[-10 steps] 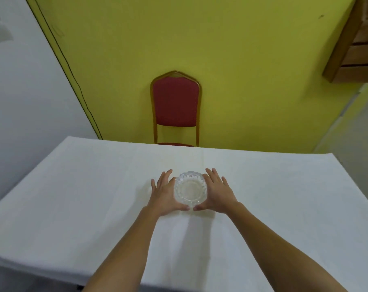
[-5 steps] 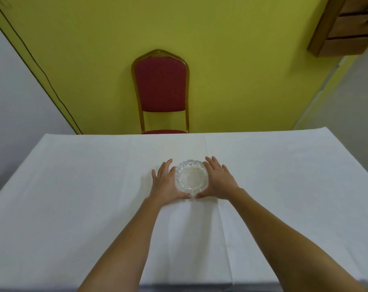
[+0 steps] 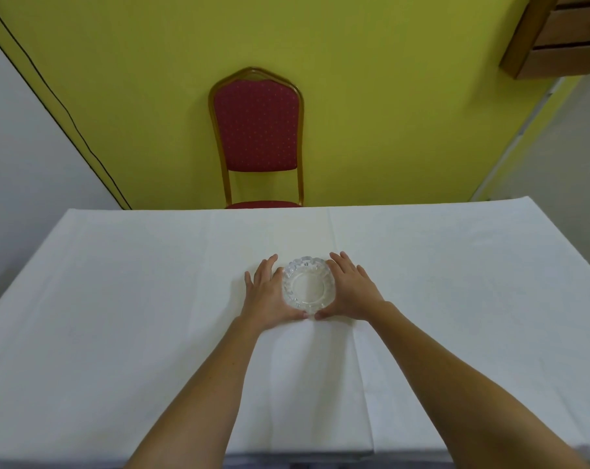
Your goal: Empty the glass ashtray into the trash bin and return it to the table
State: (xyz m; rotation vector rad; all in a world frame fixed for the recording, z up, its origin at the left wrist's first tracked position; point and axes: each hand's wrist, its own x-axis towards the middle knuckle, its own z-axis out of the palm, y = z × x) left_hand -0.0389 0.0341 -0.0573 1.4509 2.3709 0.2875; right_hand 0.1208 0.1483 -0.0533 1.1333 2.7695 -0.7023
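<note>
A round clear glass ashtray (image 3: 309, 288) with a notched rim rests on the white tablecloth (image 3: 124, 319) near the table's middle. Its bowl looks empty. My left hand (image 3: 265, 296) presses against its left side and my right hand (image 3: 351, 290) against its right side. On both hands the fingers lie spread along the cloth, and the two thumbs curl round the near rim until they almost meet. The ashtray is cupped between both palms and sits flat on the table. No trash bin is in view.
A red padded chair (image 3: 257, 133) with a gold frame stands behind the table's far edge against the yellow wall. A wooden shelf unit (image 3: 557, 35) hangs at the upper right. A grey wall borders the left.
The view has swung so the table lies square in front of me. Both hands stay cupped round the ashtray, which has not left the cloth.
</note>
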